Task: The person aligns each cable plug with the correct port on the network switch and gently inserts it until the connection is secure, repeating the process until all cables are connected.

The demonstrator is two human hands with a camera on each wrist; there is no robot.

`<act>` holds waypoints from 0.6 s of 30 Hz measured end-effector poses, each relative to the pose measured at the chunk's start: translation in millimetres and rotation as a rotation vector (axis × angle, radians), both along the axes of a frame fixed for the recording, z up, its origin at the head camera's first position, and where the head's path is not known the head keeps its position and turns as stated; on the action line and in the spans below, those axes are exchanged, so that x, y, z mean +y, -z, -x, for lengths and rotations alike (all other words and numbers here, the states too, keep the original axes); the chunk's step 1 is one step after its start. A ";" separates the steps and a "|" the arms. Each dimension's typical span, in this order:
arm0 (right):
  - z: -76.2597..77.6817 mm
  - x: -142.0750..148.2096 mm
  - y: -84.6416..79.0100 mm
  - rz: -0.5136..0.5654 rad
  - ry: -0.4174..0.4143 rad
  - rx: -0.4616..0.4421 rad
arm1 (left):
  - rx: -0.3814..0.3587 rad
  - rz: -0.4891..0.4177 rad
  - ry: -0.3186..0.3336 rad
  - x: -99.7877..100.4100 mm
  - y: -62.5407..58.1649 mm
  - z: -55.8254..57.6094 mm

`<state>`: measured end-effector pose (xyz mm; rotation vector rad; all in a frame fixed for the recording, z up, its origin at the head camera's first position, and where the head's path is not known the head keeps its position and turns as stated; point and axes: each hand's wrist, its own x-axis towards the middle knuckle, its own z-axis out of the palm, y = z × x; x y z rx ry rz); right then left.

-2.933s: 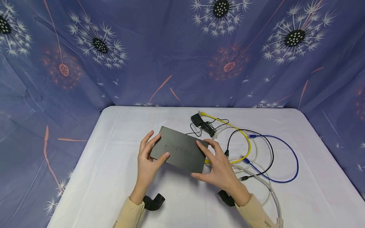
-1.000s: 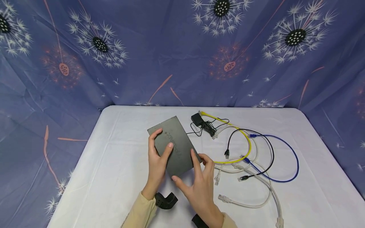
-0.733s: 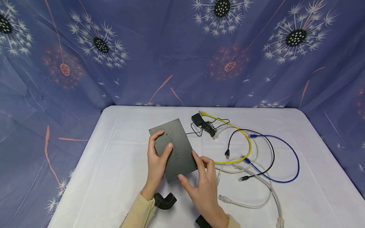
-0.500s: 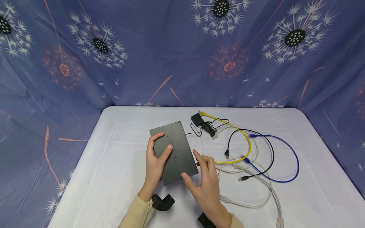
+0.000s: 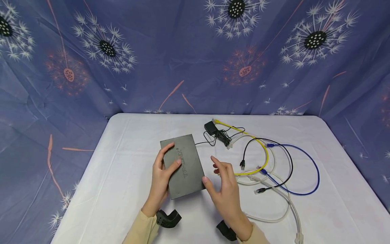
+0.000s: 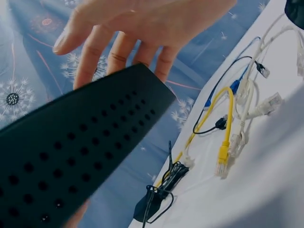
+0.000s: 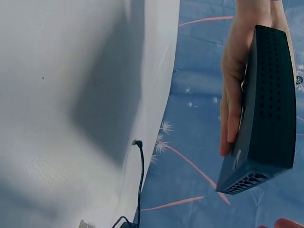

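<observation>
A flat dark grey network switch (image 5: 186,169) with an embossed logo is held above the table, its long side running away from me. My left hand (image 5: 161,173) grips its left edge, thumb on the top face and other fingers mostly hidden. Beside the right edge, my right hand (image 5: 226,189) has its fingers spread and loosely bent; its thumb tip is at the edge, and I cannot tell whether it touches. Vent holes cover one side of the switch (image 6: 95,137) in the left wrist view. A row of ports shows on the switch (image 7: 270,109) in the right wrist view.
Behind the switch lies a black power adapter (image 5: 211,128) with bundled cord; its plug (image 7: 137,143) rests loose on the white-covered table (image 5: 128,162). Yellow (image 5: 266,156), blue (image 5: 318,173), black (image 5: 291,162) and whitish (image 5: 294,206) network cables tangle at right. A patterned curtain (image 5: 182,67) hangs behind.
The switch has turned from crosswise to lengthwise, then come slightly nearer me in my left hand. My right hand has drawn off its right corner, moving right.
</observation>
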<state>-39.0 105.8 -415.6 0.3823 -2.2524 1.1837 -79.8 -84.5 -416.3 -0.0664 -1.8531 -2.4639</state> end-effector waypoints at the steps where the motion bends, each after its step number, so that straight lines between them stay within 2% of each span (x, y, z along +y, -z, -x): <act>1: 0.8 1.0 0.2 -0.001 0.002 -0.006 | -0.014 -0.022 0.023 -0.6 0.5 0.0; 4: 2.6 3.1 0.5 -0.003 0.006 -0.019 | -0.044 -0.063 0.077 -1.6 1.6 -0.7; 8: 4.3 5.3 0.1 -0.005 0.004 -0.025 | -0.072 -0.055 0.095 -2.4 3.0 -1.7; 18: 24.8 21.4 -0.6 -0.043 0.002 -0.060 | -0.141 0.032 0.041 -16.2 2.8 -6.1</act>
